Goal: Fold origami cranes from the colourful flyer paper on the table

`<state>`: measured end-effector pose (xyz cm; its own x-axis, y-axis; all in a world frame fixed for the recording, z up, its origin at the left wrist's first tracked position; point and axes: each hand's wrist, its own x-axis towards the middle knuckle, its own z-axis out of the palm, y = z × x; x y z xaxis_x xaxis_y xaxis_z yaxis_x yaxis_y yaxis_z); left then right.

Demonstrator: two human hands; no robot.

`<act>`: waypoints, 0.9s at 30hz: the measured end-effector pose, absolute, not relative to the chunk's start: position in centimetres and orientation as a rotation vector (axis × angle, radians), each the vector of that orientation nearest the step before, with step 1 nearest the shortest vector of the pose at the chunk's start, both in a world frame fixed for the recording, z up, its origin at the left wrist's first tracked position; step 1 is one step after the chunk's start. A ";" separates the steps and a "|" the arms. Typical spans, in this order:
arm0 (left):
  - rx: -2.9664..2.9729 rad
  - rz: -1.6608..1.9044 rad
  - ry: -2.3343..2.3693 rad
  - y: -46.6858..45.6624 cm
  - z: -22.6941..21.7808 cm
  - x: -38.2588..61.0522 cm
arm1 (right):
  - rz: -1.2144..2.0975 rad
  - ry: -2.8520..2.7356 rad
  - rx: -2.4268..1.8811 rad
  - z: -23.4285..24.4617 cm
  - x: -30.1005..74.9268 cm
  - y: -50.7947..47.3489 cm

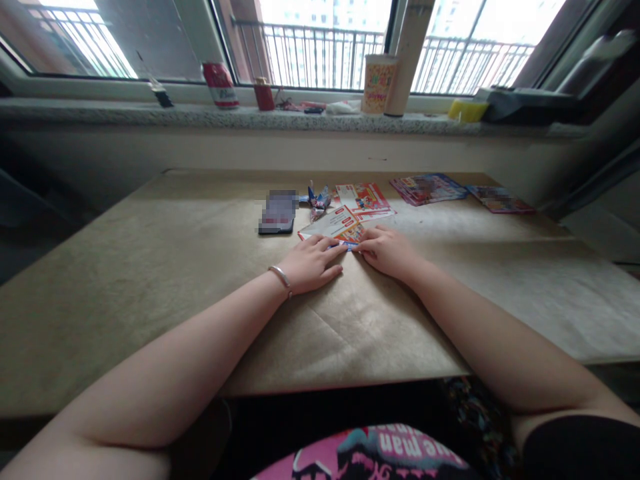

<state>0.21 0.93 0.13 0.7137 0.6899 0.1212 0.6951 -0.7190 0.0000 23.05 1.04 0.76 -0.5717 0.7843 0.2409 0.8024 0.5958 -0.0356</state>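
A printed red-and-white paper sheet (336,225) lies on the brown paper-covered table (150,280). My left hand (311,263), with a bangle at the wrist, rests flat on the table with fingers stretched toward the sheet's near corner. My right hand (387,250) has its fingers curled and pinching that same near corner of the sheet. Just behind the sheet sits a small folded paper figure (319,201) and another printed sheet (364,198).
A dark phone (277,213) lies left of the sheets. Two more printed sheets (427,188) (500,199) lie at the far right. The windowsill holds a red can (220,85), a small red cup (263,95), a patterned cup (379,83) and a yellow object (464,110).
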 end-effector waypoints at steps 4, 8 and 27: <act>-2.868 -0.157 -1.158 0.9 0.1 0.2 | -0.018 -2.593 -1.352 1.0 24.2 1.5; -2.880 -0.146 -1.167 0.9 0.1 0.2 | 0.071 -2.532 -1.494 1.4 25.5 1.7; -2.917 -0.178 -1.157 1.0 0.0 0.1 | -0.018 -2.598 -1.543 2.2 27.9 2.3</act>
<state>0.08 1.02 0.04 0.7226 0.6833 0.1046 0.6832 -0.7290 0.0426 27.93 2.32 2.17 -0.4734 0.8741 0.1088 0.8755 0.4805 -0.0505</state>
